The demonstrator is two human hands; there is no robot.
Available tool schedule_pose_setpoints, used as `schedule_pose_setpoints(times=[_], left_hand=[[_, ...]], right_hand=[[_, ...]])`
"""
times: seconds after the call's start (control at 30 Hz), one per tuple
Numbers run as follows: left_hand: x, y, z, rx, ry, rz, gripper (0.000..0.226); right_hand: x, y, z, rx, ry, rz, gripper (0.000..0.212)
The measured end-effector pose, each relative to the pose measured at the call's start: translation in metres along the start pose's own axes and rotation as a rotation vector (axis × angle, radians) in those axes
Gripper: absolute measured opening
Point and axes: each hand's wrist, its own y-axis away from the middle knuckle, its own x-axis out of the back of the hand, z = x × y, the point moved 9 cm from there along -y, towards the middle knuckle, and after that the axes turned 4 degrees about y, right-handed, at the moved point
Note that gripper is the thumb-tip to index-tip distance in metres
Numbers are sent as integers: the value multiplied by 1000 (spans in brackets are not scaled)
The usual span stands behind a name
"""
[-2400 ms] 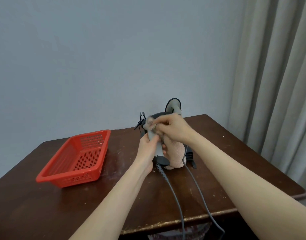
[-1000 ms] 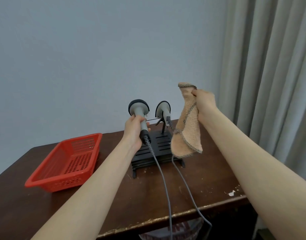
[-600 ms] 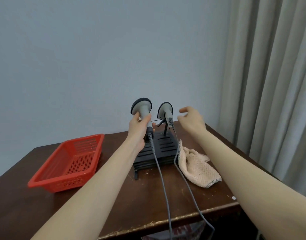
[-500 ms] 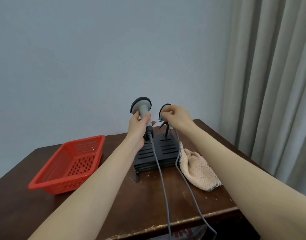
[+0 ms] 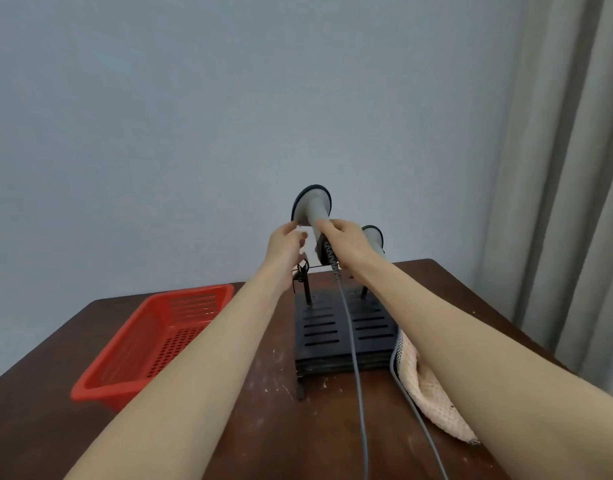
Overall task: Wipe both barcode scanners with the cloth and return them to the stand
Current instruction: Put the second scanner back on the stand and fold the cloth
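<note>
A grey barcode scanner stands upright above the left side of the black slotted stand. My right hand grips its handle just under the head. My left hand sits beside it on the left, fingers loosely curled, with the fingertips at the lower edge of the scanner's head. The second grey scanner stands on the stand's right side, partly hidden behind my right hand. The beige cloth lies on the table right of the stand, partly under my right forearm.
A red perforated basket sits on the left of the dark wooden table. Two grey cables run from the scanners over the stand to the table's front edge. A grey curtain hangs at the right.
My right hand left the right scanner and took the left scanner's handle. My left hand released that handle and shifted left to the head's edge. The cloth stays on the table.
</note>
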Motion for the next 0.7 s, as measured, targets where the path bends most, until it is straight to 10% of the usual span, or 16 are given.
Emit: schedule_pose_setpoints(times=[0.13,0.33,0.7], left_hand=[[24,-16,-43,-98,-565,109,73],[25,-38,-98,-48,-785,104,100],[19,-45,-106,-162,-806,179,25]], right_hand=[[-4,-22,19,-54,31,60,36],[-16,-29,35,-81,36,49,36],[-23,-35,45,-30,30,28,34]])
